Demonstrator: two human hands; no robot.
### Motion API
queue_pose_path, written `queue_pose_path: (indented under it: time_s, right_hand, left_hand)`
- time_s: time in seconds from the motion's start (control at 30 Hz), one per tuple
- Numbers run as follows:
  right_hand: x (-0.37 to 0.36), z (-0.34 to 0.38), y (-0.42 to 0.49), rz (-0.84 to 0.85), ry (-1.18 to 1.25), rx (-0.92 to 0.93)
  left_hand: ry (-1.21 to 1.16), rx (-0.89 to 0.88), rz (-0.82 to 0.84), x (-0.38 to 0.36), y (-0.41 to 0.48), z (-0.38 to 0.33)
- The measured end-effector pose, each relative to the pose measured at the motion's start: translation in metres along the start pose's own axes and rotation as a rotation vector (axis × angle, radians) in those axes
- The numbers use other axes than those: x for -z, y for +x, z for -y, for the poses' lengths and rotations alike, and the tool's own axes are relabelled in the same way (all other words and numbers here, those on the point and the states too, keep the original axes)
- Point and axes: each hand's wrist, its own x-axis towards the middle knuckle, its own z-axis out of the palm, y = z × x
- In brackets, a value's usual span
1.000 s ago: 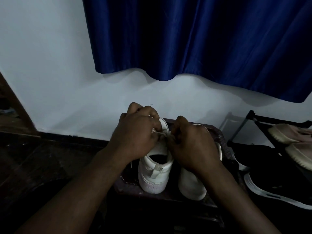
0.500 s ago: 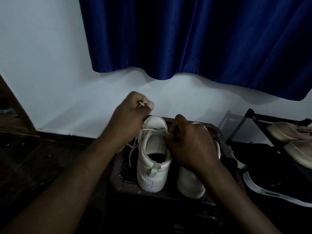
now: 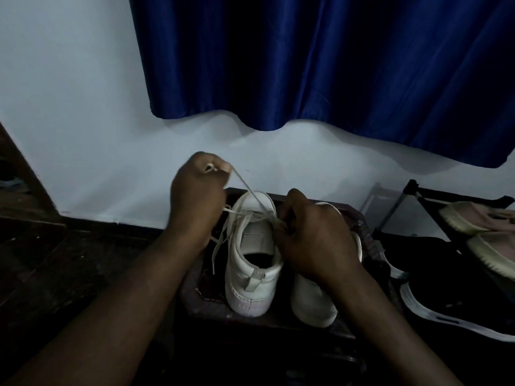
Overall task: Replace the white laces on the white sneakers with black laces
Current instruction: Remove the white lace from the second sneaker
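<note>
Two white sneakers stand heel-toward-me on a dark stool [image 3: 278, 320]. The left sneaker [image 3: 255, 263] still carries a white lace [image 3: 249, 190]. My left hand [image 3: 199, 190] pinches that lace and holds it taut, raised up and to the left of the shoe's toe. My right hand [image 3: 312, 238] grips the lace at the right edge of the left sneaker's eyelets. It covers most of the right sneaker [image 3: 313, 302]. A loose lace end hangs down the left sneaker's left side. No black laces are in view.
A blue curtain [image 3: 320, 65] hangs on the pale wall behind the stool. At the right a black rack [image 3: 412, 190] holds beige shoes [image 3: 479, 218], and a black-and-white shoe [image 3: 451, 310] lies below them. Dark floor spreads to the left.
My left hand has lifted from the shoe's tongue up and to the left, drawing the white lace out taut. My right hand has stayed at the eyelets.
</note>
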Motion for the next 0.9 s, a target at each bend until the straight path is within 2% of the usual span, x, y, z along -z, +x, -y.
queue_pose_path:
  time_s: [0.1,0.2,0.27,0.37,0.4,0.43,0.57,0.6,0.67,0.77,0.83,0.9]
  right_hand:
    - [-0.001,0.000,-0.001,-0.003,-0.007,0.001]
    - [-0.001,0.000,-0.001,-0.001,-0.005,-0.003]
    - [-0.001,0.001,0.000,0.001,-0.007,-0.005]
    - [-0.001,0.002,0.001,0.001,-0.005,-0.011]
    - [0.000,0.002,0.001,0.003,-0.002,-0.011]
    - [0.000,0.003,0.001,0.005,0.001,-0.010]
    - [0.001,0.003,0.000,0.006,0.014,-0.004]
    - [0.001,0.004,0.000,0.003,0.019,-0.002]
    - [0.001,0.004,0.000,-0.002,0.028,0.001]
    - [0.001,0.004,0.000,-0.003,0.031,0.005]
    - [0.002,0.005,0.000,0.001,0.029,0.000]
    - [0.002,0.004,0.000,0.001,0.033,-0.012]
  left_hand:
    - [-0.584,0.424,-0.167,0.009,0.014,0.004]
    - [-0.733,0.514,-0.258,0.020,0.024,0.011]
    - [-0.792,0.498,-0.173,0.022,0.023,0.009]
    - [-0.912,0.494,0.132,0.018,0.012,0.000]
    - [-0.858,0.452,0.221,0.016,0.008,-0.004]
    - [-0.701,0.363,0.283,0.014,0.006,-0.005]
    - [0.345,-0.271,0.457,0.010,-0.004,-0.008]
    - [0.528,-0.384,0.527,0.008,-0.007,-0.006]
    - [0.759,-0.494,0.617,0.004,-0.013,0.000]
    - [0.810,-0.540,0.537,0.001,-0.012,0.010]
    - [0.687,-0.538,0.425,-0.001,-0.010,0.012]
    - [0.528,-0.442,0.346,-0.005,-0.010,0.013]
